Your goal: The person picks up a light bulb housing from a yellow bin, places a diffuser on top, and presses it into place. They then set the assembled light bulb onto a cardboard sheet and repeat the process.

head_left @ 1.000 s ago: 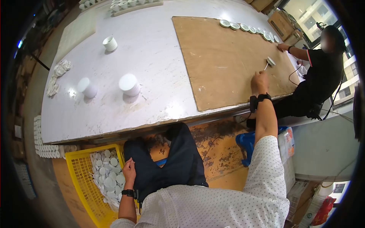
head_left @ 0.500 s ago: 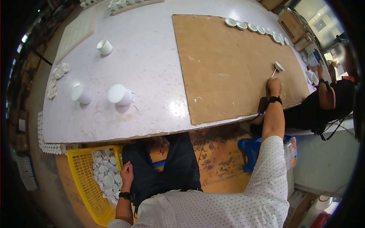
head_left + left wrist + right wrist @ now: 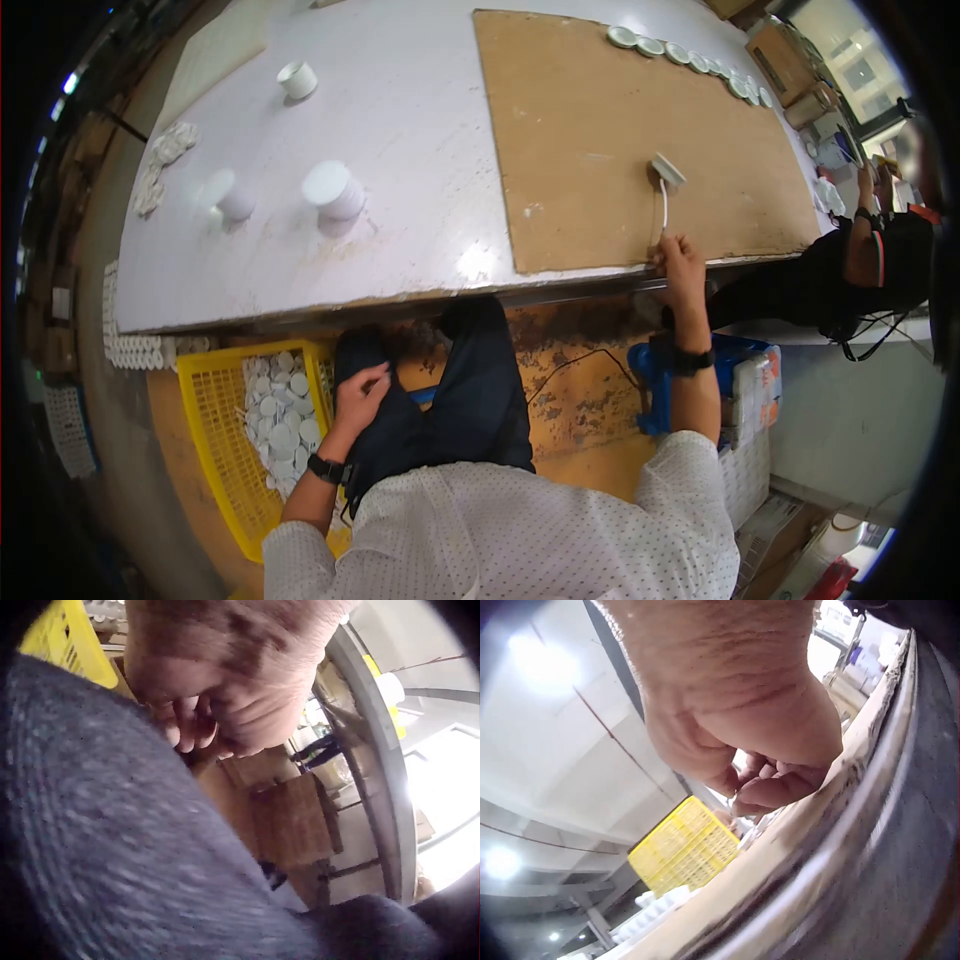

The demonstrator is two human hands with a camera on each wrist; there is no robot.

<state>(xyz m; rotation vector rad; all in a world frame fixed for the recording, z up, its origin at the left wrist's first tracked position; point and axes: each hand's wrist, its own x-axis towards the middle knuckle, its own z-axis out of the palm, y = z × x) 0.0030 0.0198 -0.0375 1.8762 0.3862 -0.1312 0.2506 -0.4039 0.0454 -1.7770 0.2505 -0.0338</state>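
My right hand (image 3: 684,275), at the front edge of the table, pinches the lower end of a thin white stick (image 3: 664,208). At the stick's far end is a small round white dish (image 3: 668,169), tilted on its side over the brown board (image 3: 580,150). In the right wrist view the curled fingers (image 3: 776,791) hide most of the stick. My left hand (image 3: 362,398) is over my thigh with its fingers loosely bent, holding nothing. A yellow basket (image 3: 215,440) of white discs (image 3: 285,410) stands beside it.
Several small white dishes (image 3: 676,54) line the board's far right edge. White cylinders (image 3: 334,190), a white cup (image 3: 297,80) and a crumpled cloth (image 3: 165,160) are on the table's left part. Another person (image 3: 885,255) is at the right. A blue stool (image 3: 650,375) stands below my right arm.
My right hand has drawn back to the table's front edge, bringing the stick and dish nearer. My left hand has shifted up and right over the thigh. The other person's hand has left the board.
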